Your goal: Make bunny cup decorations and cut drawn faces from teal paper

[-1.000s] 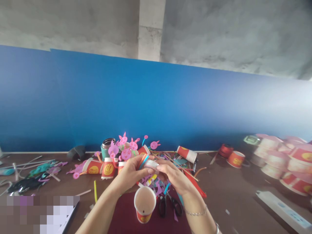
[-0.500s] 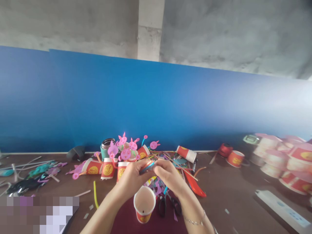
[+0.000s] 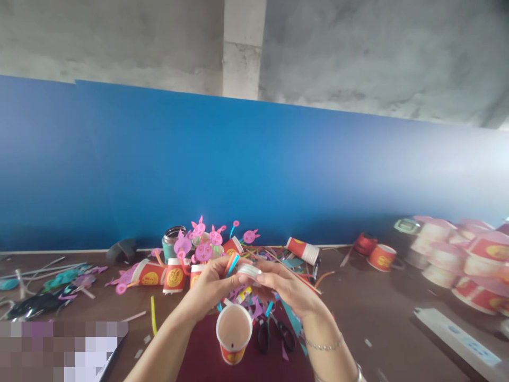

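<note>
Centrally, below mid-frame, the left hand and right hand meet at a white roll. Left thumb presses against its left edge; right fingertips, bent and close together, touch its right edge, the tips beneath being hidden. Blue and orange strips project above the left hand's curled fingers. Lower centre: an upright cup, with scissors to its right.

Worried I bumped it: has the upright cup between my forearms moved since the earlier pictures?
No. Against the scissors lying to its right, the upright cup hasn't shifted noticeably in any direction.
</note>
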`<state>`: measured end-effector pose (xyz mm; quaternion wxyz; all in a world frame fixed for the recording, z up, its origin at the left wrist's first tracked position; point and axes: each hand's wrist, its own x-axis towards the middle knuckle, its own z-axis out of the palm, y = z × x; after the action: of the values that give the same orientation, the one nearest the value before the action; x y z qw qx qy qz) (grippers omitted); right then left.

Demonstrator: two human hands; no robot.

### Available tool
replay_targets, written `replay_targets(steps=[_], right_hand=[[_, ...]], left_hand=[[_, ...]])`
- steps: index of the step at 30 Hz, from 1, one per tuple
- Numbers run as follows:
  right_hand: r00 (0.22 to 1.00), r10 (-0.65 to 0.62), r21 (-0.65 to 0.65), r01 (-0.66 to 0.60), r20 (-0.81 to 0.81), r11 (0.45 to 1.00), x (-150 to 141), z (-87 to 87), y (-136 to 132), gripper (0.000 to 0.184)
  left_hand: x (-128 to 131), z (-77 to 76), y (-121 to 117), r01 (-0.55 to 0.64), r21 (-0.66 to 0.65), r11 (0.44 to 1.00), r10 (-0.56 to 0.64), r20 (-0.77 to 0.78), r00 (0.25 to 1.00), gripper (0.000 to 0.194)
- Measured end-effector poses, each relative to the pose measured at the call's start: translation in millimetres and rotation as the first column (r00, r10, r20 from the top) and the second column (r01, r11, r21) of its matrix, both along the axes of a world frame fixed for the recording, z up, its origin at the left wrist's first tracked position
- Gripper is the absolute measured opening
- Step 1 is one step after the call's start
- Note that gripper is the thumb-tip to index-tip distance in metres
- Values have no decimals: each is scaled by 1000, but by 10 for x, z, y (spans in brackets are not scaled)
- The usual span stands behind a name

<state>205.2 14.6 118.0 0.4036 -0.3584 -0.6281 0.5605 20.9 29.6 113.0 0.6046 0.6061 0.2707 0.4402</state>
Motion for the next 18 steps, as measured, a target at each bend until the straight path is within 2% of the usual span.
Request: replay_targets(steps=[3,5,8,18], right_hand=[[998,-65,25,64,28,998,-30,-6,5,20],[995,-92,47,91,35,995,-40,-32,14,18],[997,-51,85,46,60,995,-42,-60,22,17],[994,-73,117,63,86,991,-100,-53,38,20]], left_hand=[[-3,25,-17,-19,27,999,21,-70,997,39],[-8,34,-19,-30,76,997,40,-128,991,33],[-11,18,-5,-46,148,988,75,-197,978,24],[16,-32,36,-64,217,974,114,-226,967,17]])
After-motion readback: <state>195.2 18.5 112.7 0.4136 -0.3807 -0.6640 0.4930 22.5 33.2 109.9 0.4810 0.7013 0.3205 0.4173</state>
